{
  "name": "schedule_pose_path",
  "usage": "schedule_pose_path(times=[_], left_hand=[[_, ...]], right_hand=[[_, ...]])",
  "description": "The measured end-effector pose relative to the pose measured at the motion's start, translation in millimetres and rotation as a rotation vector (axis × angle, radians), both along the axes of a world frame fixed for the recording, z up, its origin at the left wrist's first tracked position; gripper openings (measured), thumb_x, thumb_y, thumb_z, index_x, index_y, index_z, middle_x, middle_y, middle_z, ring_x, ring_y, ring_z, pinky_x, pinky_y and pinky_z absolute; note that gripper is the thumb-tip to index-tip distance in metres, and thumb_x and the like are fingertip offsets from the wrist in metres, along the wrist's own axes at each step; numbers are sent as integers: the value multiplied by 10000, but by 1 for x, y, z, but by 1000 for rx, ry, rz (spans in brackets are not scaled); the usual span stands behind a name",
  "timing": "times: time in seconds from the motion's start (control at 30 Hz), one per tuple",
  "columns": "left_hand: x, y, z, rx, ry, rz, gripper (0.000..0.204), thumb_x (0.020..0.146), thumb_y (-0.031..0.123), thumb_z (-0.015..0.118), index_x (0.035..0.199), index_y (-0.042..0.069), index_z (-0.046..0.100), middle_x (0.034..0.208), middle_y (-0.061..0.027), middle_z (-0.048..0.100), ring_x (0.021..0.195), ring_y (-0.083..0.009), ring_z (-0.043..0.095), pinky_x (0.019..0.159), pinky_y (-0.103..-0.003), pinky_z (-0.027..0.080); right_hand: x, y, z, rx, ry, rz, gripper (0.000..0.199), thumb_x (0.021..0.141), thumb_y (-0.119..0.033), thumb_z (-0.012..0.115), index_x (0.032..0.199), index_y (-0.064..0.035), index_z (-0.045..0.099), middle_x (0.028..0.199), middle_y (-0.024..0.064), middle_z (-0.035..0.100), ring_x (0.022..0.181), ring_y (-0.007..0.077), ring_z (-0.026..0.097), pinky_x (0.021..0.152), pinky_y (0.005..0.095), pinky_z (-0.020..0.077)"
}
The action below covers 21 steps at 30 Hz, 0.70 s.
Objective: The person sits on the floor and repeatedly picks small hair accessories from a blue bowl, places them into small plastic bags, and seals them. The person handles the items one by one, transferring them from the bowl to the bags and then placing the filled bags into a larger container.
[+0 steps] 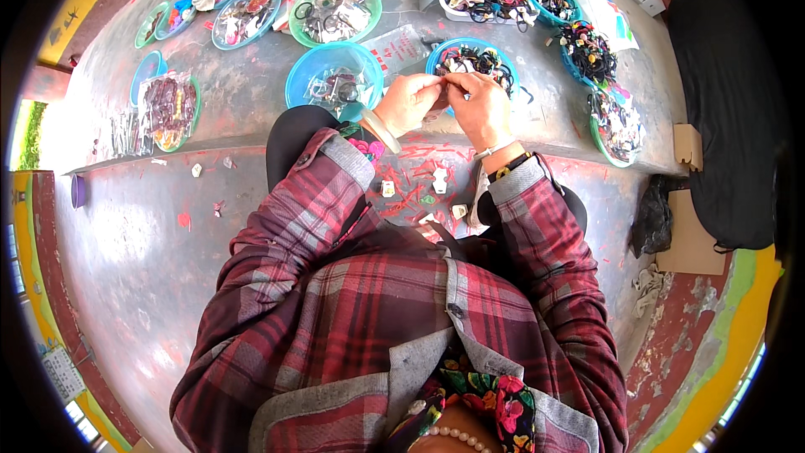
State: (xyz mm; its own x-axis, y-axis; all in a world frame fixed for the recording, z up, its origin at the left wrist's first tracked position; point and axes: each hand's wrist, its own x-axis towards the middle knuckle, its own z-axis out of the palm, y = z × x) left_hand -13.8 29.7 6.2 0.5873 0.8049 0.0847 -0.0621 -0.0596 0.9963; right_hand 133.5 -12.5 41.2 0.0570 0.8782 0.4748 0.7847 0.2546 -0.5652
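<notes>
Above the near edge of the grey desk (251, 105), both hands meet at chest height, fingertips pressed together on one small dark piece (445, 82) (too small to tell exactly what it is). The left hand (409, 102) pinches it from one side and the right hand (478, 105) from the other, each grip closed tight, probably so the piece stays steady for fine finger work. Just beyond the grips sits a blue bowl (470, 49) of dark hair ties, close enough to reach without stretching. Left of the grips, another blue bowl (334, 75) holds small clear packets; further bowls fan out behind, seemingly sorted by kind.
</notes>
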Motion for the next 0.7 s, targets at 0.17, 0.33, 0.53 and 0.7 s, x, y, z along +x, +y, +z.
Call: schedule_pose_path(times=[0.17,0.33,0.53,0.7], left_hand=[[0,0,2,92,60,39,237,904,112,464,1032,-63,560,868,-47,612,800,-73,547,703,-220,464],[0,1,-1,135,81,60,256,906,154,481,1017,-63,561,834,-27,606,763,-60,533,668,-213,457],[2,-4,12,88,19,96,220,880,174,510,927,-23,597,693,-114,619,646,-50,515,548,-267,442],[-2,1,9,115,169,86,261,902,175,487,987,-54,578,795,-27,609,737,-56,523,646,-221,449]], right_hand=[[0,1,-1,-98,135,-13,131,726,-132,579,816,-95,666,773,108,622,713,291,597,632,354,476],[1,1,-2,-123,189,-11,133,730,-131,578,820,-94,670,778,108,626,700,284,606,626,341,479],[1,1,-2,-109,189,-15,127,729,-129,578,811,-94,669,771,107,625,705,283,604,628,344,479],[-2,0,1,-96,168,-12,117,728,-129,578,804,-93,658,757,104,616,717,291,592,630,362,471]])
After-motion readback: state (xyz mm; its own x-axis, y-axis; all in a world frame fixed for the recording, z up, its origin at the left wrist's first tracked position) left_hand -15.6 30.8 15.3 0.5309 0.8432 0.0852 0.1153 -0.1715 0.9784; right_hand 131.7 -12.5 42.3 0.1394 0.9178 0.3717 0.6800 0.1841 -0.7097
